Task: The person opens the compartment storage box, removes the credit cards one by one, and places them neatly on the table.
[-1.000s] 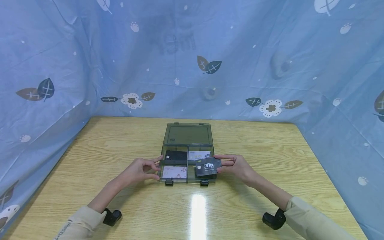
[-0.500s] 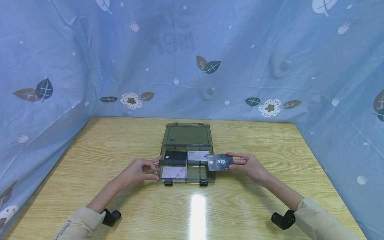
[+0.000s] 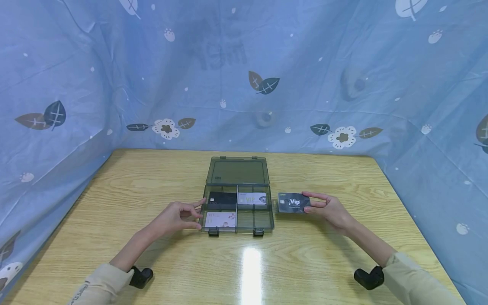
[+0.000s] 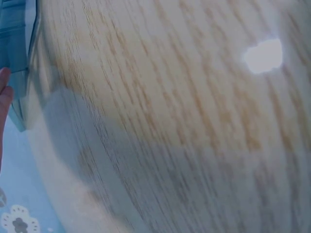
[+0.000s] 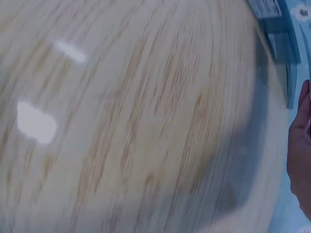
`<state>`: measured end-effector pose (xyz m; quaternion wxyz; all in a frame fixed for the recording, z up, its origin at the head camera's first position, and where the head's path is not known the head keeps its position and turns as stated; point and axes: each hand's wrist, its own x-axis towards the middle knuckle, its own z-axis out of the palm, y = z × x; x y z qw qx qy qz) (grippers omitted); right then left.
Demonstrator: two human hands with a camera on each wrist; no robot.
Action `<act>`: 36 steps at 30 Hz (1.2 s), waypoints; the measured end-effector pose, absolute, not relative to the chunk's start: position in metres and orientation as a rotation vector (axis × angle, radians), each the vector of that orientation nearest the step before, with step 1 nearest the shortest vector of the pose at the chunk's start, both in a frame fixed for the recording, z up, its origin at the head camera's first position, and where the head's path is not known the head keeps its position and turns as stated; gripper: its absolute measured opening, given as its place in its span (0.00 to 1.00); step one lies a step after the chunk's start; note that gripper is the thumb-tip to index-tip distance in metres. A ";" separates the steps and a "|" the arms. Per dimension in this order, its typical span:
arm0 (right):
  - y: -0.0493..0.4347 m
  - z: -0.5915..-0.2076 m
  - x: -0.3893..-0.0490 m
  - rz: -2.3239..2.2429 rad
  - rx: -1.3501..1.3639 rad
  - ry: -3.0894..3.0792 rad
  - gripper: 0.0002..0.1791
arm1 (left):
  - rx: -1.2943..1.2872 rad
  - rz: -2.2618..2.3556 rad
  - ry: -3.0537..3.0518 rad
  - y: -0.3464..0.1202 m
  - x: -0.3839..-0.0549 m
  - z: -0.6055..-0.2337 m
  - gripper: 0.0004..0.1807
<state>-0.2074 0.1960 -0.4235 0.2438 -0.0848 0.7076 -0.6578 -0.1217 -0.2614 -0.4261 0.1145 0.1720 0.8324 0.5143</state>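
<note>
In the head view, my right hand pinches a dark card marked "Vip" by its right end, just to the right of the box. The translucent grey-green divided box lies on the table with its lid swung back. My left hand touches the box's left wall with spread fingers. Inside the box, a black card is back left, a white VIP card back right and a pink card front left. The front right compartment shows no card. Both wrist views catch only part of each hand.
The wooden table extends around the box, with a bright light reflection in front. Blue patterned cloth hangs behind and at both sides. The box's two black latches face the front edge.
My right hand has lifted the dark Vip card from the front right compartment and carried it rightward past the box's right wall. My left hand has stayed at the box.
</note>
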 end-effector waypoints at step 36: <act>0.214 -0.436 -0.289 -1.840 -0.212 1.847 0.30 | 0.487 1.506 2.420 -0.263 -0.123 -0.427 0.10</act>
